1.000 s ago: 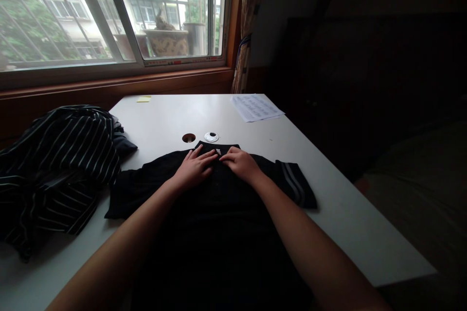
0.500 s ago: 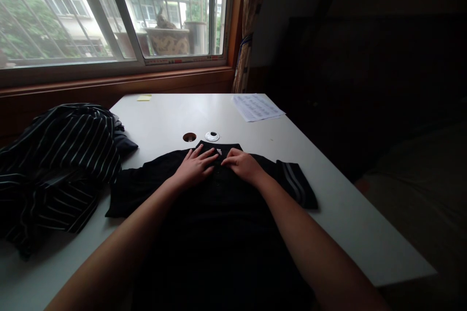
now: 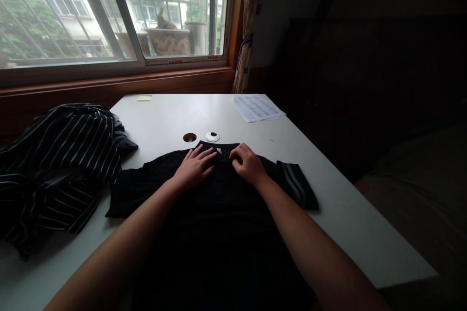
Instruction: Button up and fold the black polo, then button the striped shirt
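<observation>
A black short-sleeved polo shirt lies spread front up, its collar toward the window; grey stripes band the right sleeve. Just below the collar's left side, my left hand rests flat on the cloth with fingers spread. My right hand is at the right side of the collar, thumb and curled forefinger closed on the cloth at its edge. Between the hands a small pale label shows inside the neck opening. The lower part of the shirt fades into shadow.
The shirt lies on a white table. Heaped at the left is black white-striped clothing. Beyond the collar are a round cable hole and a loose-looking white ring cover. Printed sheets and a yellow note lie farther back.
My right hand has moved up and right, from the front opening beside my left hand to the right side of the collar. My left hand has stayed in place.
</observation>
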`<state>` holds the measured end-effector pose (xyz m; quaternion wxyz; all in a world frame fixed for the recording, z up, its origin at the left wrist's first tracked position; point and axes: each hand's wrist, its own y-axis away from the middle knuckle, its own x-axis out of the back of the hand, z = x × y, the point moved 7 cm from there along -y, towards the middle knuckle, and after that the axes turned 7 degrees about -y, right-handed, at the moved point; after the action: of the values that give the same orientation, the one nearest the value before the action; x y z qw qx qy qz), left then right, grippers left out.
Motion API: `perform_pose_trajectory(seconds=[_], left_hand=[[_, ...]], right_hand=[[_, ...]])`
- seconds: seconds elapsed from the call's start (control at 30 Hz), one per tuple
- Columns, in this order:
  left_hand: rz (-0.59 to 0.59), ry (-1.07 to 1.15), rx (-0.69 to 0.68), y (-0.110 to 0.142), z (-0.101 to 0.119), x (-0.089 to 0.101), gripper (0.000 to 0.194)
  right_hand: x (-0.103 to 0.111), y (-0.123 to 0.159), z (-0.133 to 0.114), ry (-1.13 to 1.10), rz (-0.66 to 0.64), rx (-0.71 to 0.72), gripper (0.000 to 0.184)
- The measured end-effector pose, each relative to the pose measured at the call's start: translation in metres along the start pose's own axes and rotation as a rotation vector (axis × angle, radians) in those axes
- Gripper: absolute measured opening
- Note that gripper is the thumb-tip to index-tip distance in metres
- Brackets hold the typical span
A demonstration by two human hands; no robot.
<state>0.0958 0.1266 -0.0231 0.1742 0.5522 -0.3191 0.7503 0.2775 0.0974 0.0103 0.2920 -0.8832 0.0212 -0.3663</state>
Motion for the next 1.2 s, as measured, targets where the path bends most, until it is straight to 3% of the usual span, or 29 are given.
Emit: perform_pose_trajectory(seconds=[0.1,0.27,0.5,0.97,1.2], left_hand=[[0.108,0.046,-0.012,-0.001,0.001,0.01,0.049],[0.27,0.1,0.027,0.0,0.001,0.033,0.016],[0.145,0.339,-0.113,-0.002,0.013,0.025,0.021],[0.018,0.54,-0.057,-0.005,0.003,0.004,0.016],[-0.059,0.502,-0.085,-0.006,0.002,-0.003,0.019]], right_hand=[[0.002,-0.001,0.0,-0.004,0.023,-0.006,0.019],[0.004,-0.001,0.002,-0.022,0.071,-0.007,0.021],[0.007,-0.001,-0.005,-0.042,0.129,0.052,0.023],[0.005,0.0,-0.019,0.033,0.083,0.129,0.021],[0.001,0.001,-0.018,0.038,0.051,0.132,0.02]])
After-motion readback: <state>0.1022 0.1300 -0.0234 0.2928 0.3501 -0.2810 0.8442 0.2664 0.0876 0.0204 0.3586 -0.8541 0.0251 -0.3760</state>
